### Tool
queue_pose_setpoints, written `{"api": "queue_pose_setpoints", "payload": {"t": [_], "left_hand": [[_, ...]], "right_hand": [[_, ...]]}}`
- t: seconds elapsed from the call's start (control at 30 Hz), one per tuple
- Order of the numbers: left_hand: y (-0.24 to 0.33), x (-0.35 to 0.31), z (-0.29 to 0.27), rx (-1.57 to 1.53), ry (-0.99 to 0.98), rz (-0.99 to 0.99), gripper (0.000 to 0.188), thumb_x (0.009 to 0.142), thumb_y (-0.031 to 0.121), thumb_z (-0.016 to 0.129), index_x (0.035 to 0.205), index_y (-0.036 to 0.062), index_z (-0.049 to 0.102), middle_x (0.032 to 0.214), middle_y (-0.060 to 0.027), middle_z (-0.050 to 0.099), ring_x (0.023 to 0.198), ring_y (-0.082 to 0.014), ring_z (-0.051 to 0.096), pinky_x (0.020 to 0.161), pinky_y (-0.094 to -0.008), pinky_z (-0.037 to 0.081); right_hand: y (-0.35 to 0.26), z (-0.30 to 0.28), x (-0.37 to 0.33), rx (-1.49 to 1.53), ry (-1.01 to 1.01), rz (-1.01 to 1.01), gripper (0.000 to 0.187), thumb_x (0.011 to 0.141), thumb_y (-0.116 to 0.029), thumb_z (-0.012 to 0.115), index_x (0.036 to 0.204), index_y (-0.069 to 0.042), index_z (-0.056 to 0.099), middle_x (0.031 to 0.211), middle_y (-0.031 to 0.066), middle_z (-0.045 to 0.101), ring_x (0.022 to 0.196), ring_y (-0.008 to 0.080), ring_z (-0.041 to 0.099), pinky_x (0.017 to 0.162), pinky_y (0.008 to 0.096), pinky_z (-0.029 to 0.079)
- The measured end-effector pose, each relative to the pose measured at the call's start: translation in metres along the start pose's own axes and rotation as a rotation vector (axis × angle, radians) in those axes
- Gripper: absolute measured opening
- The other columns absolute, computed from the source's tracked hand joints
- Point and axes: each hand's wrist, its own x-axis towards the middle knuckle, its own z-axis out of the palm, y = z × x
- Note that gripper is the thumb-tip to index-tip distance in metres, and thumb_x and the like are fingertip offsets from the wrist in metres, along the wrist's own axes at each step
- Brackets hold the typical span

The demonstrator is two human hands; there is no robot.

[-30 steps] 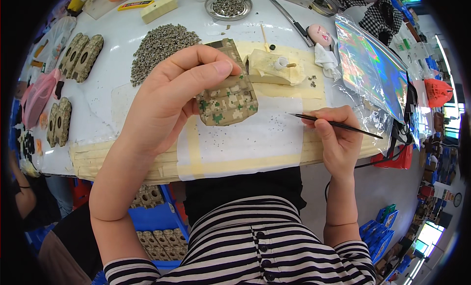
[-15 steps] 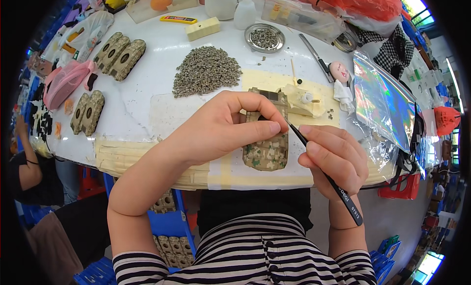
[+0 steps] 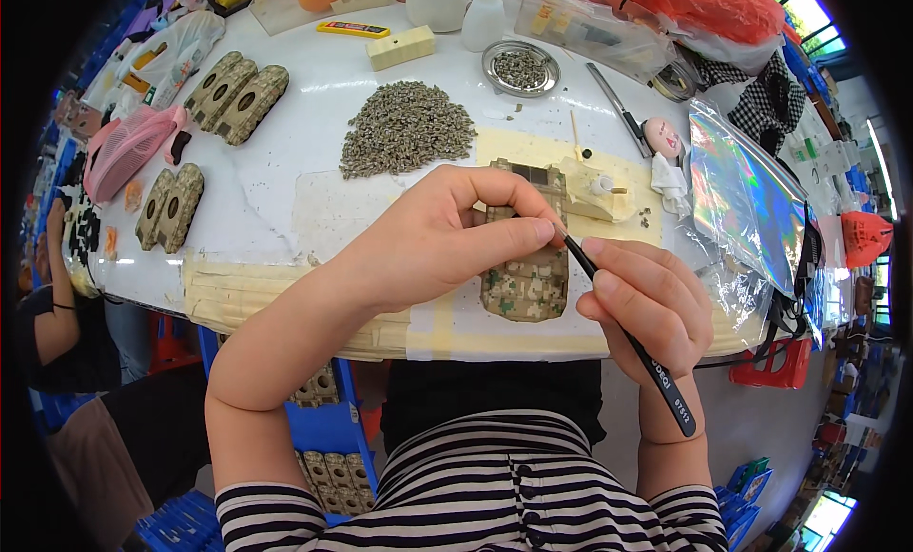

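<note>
Black tweezers [image 3: 628, 338] slant up and left in my right hand [image 3: 656, 309], gripped between thumb and fingers. Their tip meets the pinched thumb and forefinger of my left hand [image 3: 456, 233]. Whatever the left fingertips hold is too small or hidden to make out. Under both hands a camouflage-patterned casing [image 3: 525, 290] with a rounded near end lies on the table; my left hand covers its middle. Just right of its far end is a pale block wrapped in tape [image 3: 599, 198], with a small white nozzle-like piece on it.
A heap of small metal parts [image 3: 404, 129] lies beyond my left hand; a round metal dish [image 3: 520, 69] holds more. More camouflage casings [image 3: 171, 210] rest at the left. A grey pen-shaped tool [image 3: 616, 105] and shiny plastic bags [image 3: 742, 191] are at the right. Another person's arm [image 3: 59, 267] shows far left.
The view has shifted slightly, so the casing and table things appear a little higher and further right. My hands keep nearly the same pose, with the tweezers still at the left fingertips.
</note>
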Motion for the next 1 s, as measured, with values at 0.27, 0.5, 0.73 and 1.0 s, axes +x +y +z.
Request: {"api": "queue_pose_setpoints", "payload": {"t": [0.27,0.5,0.73,1.0], "left_hand": [[0.002,0.000,0.002,0.012,0.001,0.019,0.013,0.090,0.010,0.059,0.095,-0.0011,0.064,0.091,-0.0055,0.066,0.087,-0.0083,0.060,0.078,-0.0224,0.049],[0.001,-0.001,0.002,0.082,-0.039,-0.055,0.012,0.088,0.010,0.061,0.093,-0.0008,0.065,0.090,-0.0053,0.066,0.084,-0.0069,0.059,0.074,-0.0204,0.048],[0.000,-0.001,0.003,0.193,-0.036,-0.068,0.012,0.087,0.010,0.063,0.090,-0.0007,0.065,0.088,-0.0035,0.065,0.079,-0.0052,0.057,0.069,-0.0185,0.046],[0.000,-0.001,0.004,0.238,-0.014,-0.074,0.011,0.087,0.010,0.063,0.090,-0.0005,0.065,0.085,-0.0018,0.064,0.077,-0.0040,0.055,0.065,-0.0181,0.044]], "right_hand": [[-0.006,-0.006,-0.005,0.324,0.043,0.321,0.026,0.080,-0.011,0.072,0.094,-0.001,0.052,0.092,0.0186,0.065,0.075,0.0243,0.066,0.064,0.0289,0.054],[-0.002,-0.008,0.003,0.823,0.057,0.741,0.015,0.095,-0.010,0.050,0.098,0.002,0.044,0.095,0.0164,0.060,0.085,0.0195,0.065,0.075,0.0281,0.055],[-0.001,-0.006,0.006,0.885,0.064,0.857,0.014,0.097,-0.012,0.048,0.098,0.001,0.044,0.089,0.0136,0.061,0.082,0.0211,0.067,0.070,0.0276,0.056],[0.000,-0.004,0.005,0.881,0.048,0.868,0.013,0.096,-0.012,0.049,0.097,0.001,0.045,0.088,0.0124,0.062,0.082,0.0193,0.067,0.071,0.0263,0.056]]}}
